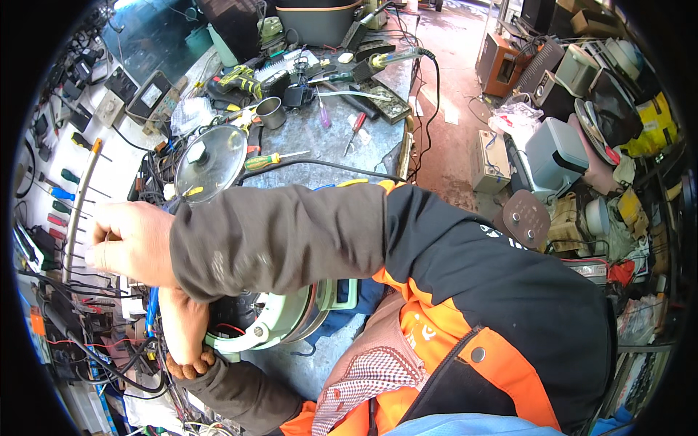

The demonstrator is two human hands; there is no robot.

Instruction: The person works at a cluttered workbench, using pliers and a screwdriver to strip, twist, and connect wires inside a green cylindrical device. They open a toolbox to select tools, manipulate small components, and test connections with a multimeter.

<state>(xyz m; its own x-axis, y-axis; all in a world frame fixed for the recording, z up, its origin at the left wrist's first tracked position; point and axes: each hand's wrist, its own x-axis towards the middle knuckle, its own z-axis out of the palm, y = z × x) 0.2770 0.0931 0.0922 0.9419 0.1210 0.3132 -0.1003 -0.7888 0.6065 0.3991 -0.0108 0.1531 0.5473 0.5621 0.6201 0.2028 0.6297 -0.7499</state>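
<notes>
My right arm reaches across to the left over the bench. The fingers of my right hand (131,243) are curled closed beside a wall rail (78,207) holding screwdrivers; whatever is inside them is hidden. Below it, my left hand (185,327), with a brown bead bracelet at the wrist, is partly covered by the right hand and sleeve, and its fingers are out of sight. Close to the left hand stands a pale green round appliance body (280,323) with a side handle, opened up, a red wire in its dark inside. My right sleeve covers part of it.
Beyond my arm lie a glass lid (211,163), a yellow-green screwdriver (265,160), a metal cup (271,113), a cordless drill (238,83) and a red screwdriver (355,131). Tangled cables (109,363) fill the left side. Stacked old appliances (556,156) stand at right.
</notes>
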